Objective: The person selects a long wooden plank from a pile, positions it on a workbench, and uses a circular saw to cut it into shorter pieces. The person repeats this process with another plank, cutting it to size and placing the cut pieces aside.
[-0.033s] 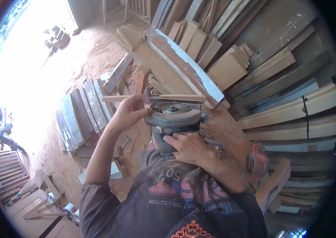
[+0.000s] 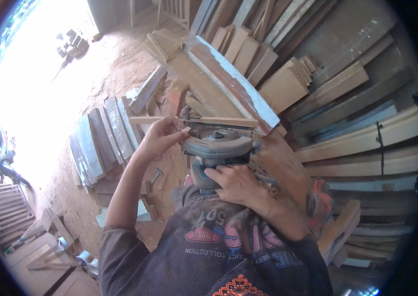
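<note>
Curling round the circular saw (image 2: pixel 221 147) at centre frame, the right hand (image 2: pixel 237 182) sits below the wooden strip (image 2: pixel 236 121) running left to right, the saw between them, while the nearer left hand (image 2: pixel 158 139), fingers bent, grip unclear, overlaps its left part, a white-edged board (image 2: pixel 236 80) slanting beyond, upper right.

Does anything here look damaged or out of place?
Beyond the grey power tool, the long brown wooden board has ragged pale-blue paint, apparently worn. A small grey hammer-shaped tool lies loose on the sandy floor, perhaps dropped.
</note>
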The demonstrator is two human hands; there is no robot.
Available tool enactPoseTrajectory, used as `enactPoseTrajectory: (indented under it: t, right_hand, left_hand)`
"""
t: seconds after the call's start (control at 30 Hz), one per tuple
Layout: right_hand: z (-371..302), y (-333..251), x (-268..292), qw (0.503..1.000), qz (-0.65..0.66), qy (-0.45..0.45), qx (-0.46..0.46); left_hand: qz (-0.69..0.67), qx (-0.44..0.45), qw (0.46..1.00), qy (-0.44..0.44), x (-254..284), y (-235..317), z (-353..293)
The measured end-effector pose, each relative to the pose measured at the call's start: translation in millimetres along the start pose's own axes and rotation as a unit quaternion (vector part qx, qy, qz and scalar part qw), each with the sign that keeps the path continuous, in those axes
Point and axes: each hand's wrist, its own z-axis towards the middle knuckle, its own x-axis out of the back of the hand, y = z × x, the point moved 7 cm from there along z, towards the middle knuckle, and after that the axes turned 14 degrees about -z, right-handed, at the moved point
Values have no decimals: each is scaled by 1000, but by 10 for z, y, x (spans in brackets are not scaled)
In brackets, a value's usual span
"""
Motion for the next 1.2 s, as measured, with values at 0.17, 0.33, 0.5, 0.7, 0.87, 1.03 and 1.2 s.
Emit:
enactPoseTrajectory:
  t: [0.17, 0.33, 0.5, 0.7, 0.87, 1.03, 1.2]
  right_hand:
    - [-14, 14, -7, 1000, 13, 20, 2]
    - [-28, 75, -4, 998, 34, 47, 3]
    - [-93, 115, -24, 998, 33, 46, -11]
    - [-98, 128, 22, 997, 45, 67, -17]
    - [-110, 123, 8, 997, 38, 69, -26]
    - [-133, 105, 23, 994, 53, 94, -16]
    - [-213, 168, 147, 992, 38, 117, -30]
  left_hand:
    - [-26, 14, 997, 77, 296, -714, 310]
    - [-162, 50, 984, 53, 303, -1119, 308]
    - [-339, 52, 939, 4, 323, -1413, 249]
    - [-372, 111, 920, 60, 315, -1774, 279]
    - [-292, 125, 945, 73, 278, -1800, 284]
    - [-131, 82, 985, 82, 386, -1741, 347]
    - [-198, 98, 968, 118, 45, -1936, 157]
